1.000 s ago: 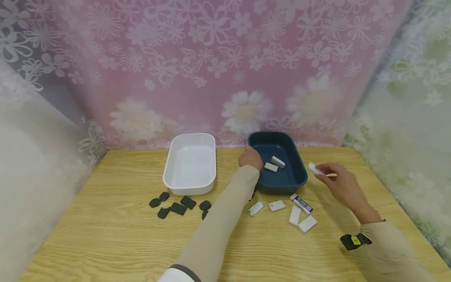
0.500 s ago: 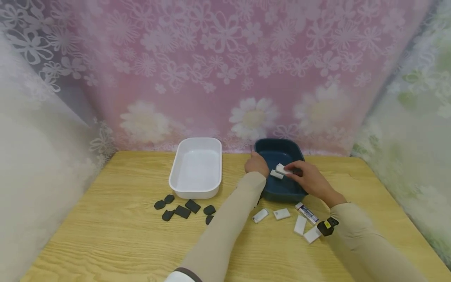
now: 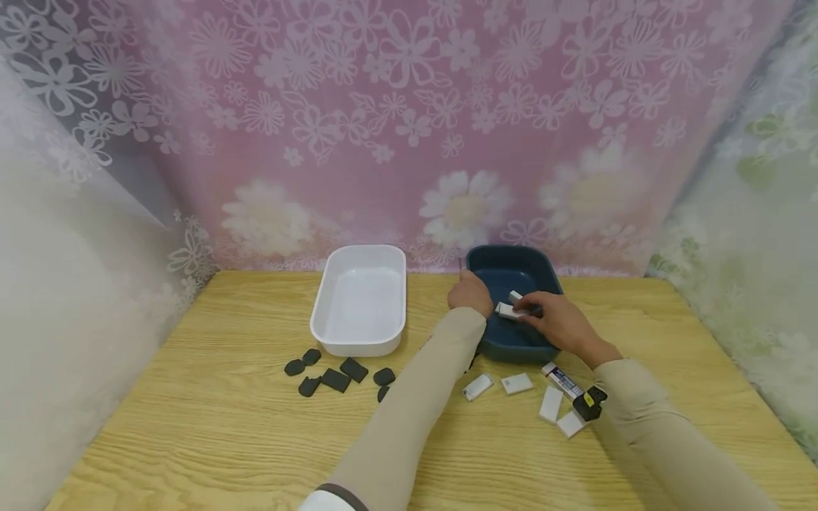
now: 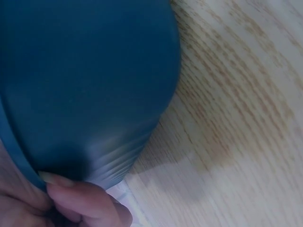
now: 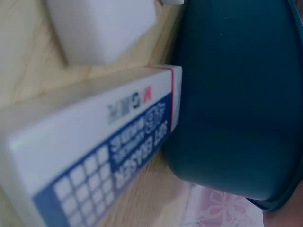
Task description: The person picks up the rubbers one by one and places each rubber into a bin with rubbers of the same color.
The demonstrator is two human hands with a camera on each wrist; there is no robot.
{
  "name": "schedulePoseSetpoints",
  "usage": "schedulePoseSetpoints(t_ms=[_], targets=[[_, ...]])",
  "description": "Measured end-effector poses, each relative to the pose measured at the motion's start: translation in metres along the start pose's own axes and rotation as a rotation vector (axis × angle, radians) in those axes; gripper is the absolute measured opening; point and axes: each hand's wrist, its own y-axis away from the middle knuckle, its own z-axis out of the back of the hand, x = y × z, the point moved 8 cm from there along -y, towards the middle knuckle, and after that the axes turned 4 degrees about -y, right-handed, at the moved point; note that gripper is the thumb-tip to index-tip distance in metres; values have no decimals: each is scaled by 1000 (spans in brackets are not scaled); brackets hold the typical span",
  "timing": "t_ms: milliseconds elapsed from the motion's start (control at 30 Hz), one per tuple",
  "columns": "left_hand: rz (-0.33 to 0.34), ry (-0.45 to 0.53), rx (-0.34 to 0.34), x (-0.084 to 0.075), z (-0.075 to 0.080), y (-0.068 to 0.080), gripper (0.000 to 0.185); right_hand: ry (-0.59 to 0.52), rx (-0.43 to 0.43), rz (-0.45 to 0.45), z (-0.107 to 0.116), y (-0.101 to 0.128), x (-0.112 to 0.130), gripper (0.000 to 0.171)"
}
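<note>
My left hand (image 3: 469, 292) grips the left rim of the dark blue basin (image 3: 520, 353); in the left wrist view its fingers (image 4: 85, 198) curl over the rim. Inside that basin, my right hand (image 3: 559, 323) pinches a white eraser (image 3: 508, 311) between thumb and fingers, low over the floor. Another white eraser (image 3: 515, 296) lies just behind it, partly hidden by the fingers. In front of the basin are several white erasers, among them a blue-and-white sleeved eraser (image 5: 109, 142) lettered "soft eraser", close to the basin's wall.
A white basin (image 3: 358, 350) stands to the left on the wooden table (image 3: 211, 397). Several flat black pieces, among them a rectangular one (image 3: 335, 380), lie in front of it, one partly behind my left sleeve. A pink floral curtain (image 3: 358, 142) hangs behind.
My right hand has moved left from beside the blue basin to inside it, bringing the white eraser down near the others. My left hand has stayed on the rim. The head view has shifted slightly.
</note>
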Motion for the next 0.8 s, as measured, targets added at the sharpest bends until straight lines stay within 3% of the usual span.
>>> schedulePoseSetpoints(t_ms=[333,600,800], targets=[[25,29,-18,1,3,0,41,15,25,-5,0,0,4,17],[-7,-24,14,-1,1,2,55,109,91,10,-6,-1,4,18],[-10,-14,21,-1,-3,0,50,100,50,23,-6,0,2,20]])
